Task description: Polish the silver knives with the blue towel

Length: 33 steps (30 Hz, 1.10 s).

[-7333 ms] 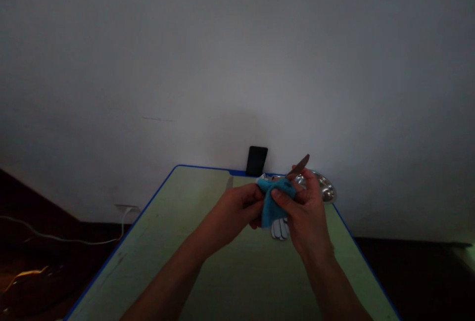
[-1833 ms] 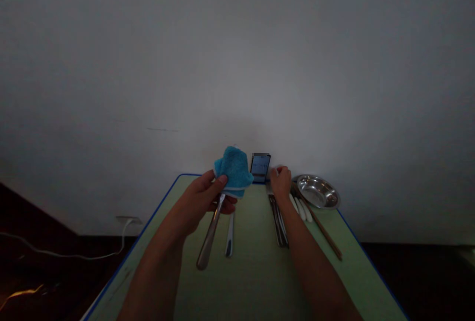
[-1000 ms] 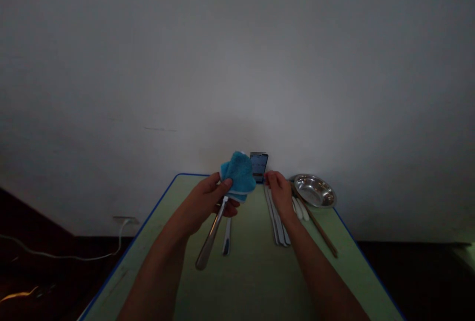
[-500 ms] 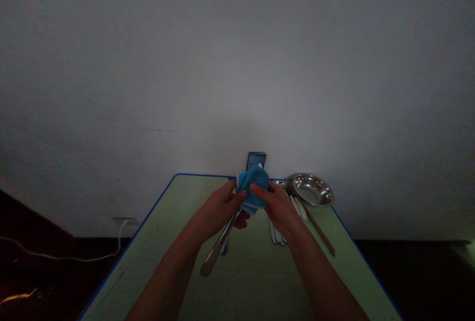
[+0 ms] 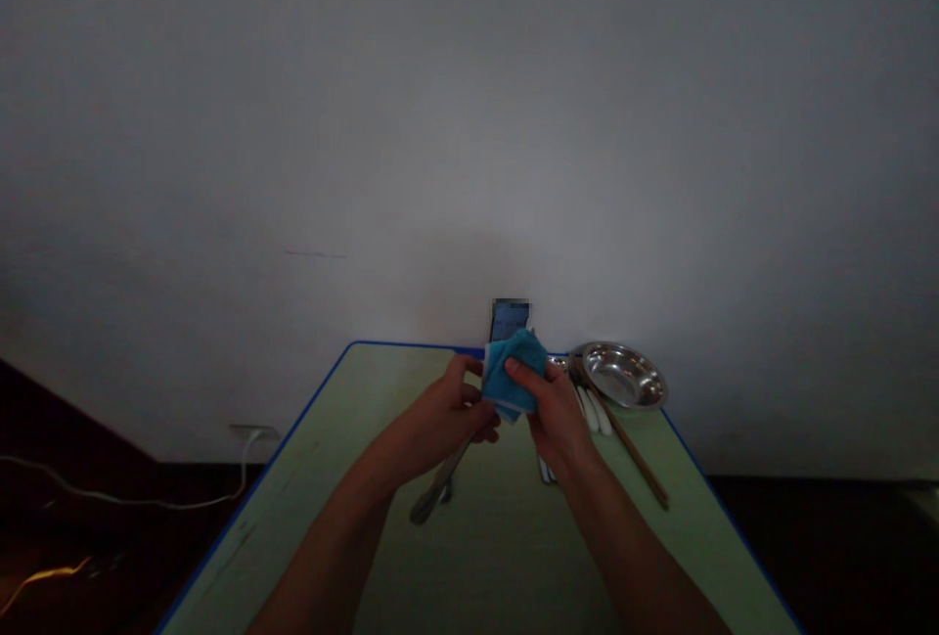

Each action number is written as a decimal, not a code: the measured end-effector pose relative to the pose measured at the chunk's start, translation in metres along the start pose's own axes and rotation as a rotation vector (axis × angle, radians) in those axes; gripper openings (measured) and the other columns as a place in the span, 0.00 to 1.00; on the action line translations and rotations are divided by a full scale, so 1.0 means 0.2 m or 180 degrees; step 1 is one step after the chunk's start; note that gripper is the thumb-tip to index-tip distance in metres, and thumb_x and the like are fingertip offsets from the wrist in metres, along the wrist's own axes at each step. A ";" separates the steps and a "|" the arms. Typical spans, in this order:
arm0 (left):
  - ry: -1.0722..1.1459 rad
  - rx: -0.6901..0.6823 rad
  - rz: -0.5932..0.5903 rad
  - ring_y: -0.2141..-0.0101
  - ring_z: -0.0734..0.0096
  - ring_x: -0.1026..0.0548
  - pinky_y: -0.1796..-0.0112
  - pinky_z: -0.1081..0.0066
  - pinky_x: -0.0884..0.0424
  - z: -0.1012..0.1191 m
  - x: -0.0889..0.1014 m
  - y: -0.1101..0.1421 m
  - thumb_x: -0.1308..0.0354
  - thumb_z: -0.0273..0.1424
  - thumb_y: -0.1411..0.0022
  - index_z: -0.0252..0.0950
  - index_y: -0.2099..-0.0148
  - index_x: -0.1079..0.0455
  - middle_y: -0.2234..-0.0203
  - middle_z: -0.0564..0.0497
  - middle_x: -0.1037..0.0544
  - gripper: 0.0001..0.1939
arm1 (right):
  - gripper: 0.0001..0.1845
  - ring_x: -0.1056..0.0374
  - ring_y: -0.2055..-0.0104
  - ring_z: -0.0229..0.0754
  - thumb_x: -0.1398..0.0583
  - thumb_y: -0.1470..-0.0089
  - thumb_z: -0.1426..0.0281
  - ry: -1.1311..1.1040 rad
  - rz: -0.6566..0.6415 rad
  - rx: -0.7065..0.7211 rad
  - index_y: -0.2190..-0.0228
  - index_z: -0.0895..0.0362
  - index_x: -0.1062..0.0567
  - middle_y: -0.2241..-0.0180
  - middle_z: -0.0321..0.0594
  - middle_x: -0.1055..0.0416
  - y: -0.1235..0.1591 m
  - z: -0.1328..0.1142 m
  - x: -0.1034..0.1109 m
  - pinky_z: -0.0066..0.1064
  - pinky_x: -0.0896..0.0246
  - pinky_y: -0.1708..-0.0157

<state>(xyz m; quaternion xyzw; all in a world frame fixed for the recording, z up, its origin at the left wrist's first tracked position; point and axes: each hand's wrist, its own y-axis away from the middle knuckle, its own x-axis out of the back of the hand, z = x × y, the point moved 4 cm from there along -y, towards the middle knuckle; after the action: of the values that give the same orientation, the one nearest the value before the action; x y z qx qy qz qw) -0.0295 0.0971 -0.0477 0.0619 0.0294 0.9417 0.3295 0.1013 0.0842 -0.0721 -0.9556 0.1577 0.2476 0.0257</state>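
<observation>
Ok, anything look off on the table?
The steel bowl sits at the far right corner of the table, and its rim seems to overhang the blue edge. Nothing else stands out.

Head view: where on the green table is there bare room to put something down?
The widest bare patch of the table lies left of the left hand, along the blue edge. Another runs between the forearms, below the towel. It is crowded at the far right, around the steel bowl, chopstick and white handles.
</observation>
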 end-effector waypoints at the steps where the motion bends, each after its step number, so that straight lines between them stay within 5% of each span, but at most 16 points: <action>1: 0.0006 -0.0018 -0.0028 0.72 0.67 0.23 0.67 0.66 0.28 0.00 0.00 0.00 0.45 0.28 0.44 0.37 0.55 0.47 0.72 0.50 0.25 0.16 | 0.13 0.35 0.77 0.34 0.31 0.64 0.66 -0.0007 0.0016 0.0011 0.73 0.59 0.23 0.77 0.33 0.26 0.00 0.00 0.00 0.27 0.41 0.75; 6: -0.0217 -0.0168 -0.0184 0.70 0.65 0.23 0.66 0.63 0.27 0.00 0.00 0.01 0.50 0.25 0.44 0.37 0.58 0.44 0.71 0.49 0.25 0.10 | 0.12 0.35 0.79 0.34 0.30 0.64 0.66 -0.0063 0.0070 0.0041 0.75 0.59 0.23 0.78 0.33 0.27 0.00 -0.01 0.01 0.26 0.41 0.77; 17: -0.0478 -0.0099 -0.0325 0.70 0.63 0.22 0.68 0.65 0.28 -0.01 0.00 0.03 0.50 0.26 0.44 0.38 0.51 0.49 0.70 0.48 0.23 0.18 | 0.13 0.31 0.75 0.34 0.30 0.65 0.68 -0.0253 0.0249 0.0073 0.73 0.59 0.22 0.75 0.34 0.24 -0.01 -0.06 0.03 0.25 0.36 0.72; 25: -0.0843 -0.0006 -0.0502 0.69 0.62 0.22 0.69 0.66 0.28 0.01 0.01 0.04 0.49 0.29 0.43 0.36 0.55 0.41 0.69 0.46 0.23 0.12 | 0.12 0.29 0.73 0.36 0.31 0.62 0.66 -0.0399 0.0277 0.0070 0.72 0.57 0.22 0.72 0.34 0.23 -0.05 -0.09 0.08 0.28 0.34 0.70; 33: -0.0142 -0.0025 -0.0313 0.68 0.64 0.23 0.65 0.65 0.28 0.02 0.10 0.05 0.44 0.30 0.46 0.35 0.60 0.35 0.71 0.49 0.24 0.09 | 0.13 0.28 0.66 0.38 0.32 0.58 0.64 -0.0600 0.0275 0.0178 0.67 0.53 0.22 0.66 0.34 0.22 -0.07 -0.14 0.14 0.30 0.33 0.63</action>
<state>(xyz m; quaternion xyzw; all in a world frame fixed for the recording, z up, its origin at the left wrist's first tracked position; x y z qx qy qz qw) -0.0518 0.1017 -0.0405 0.0801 0.0214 0.9228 0.3761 0.1414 0.0850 -0.0611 -0.9193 0.2024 0.3328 0.0564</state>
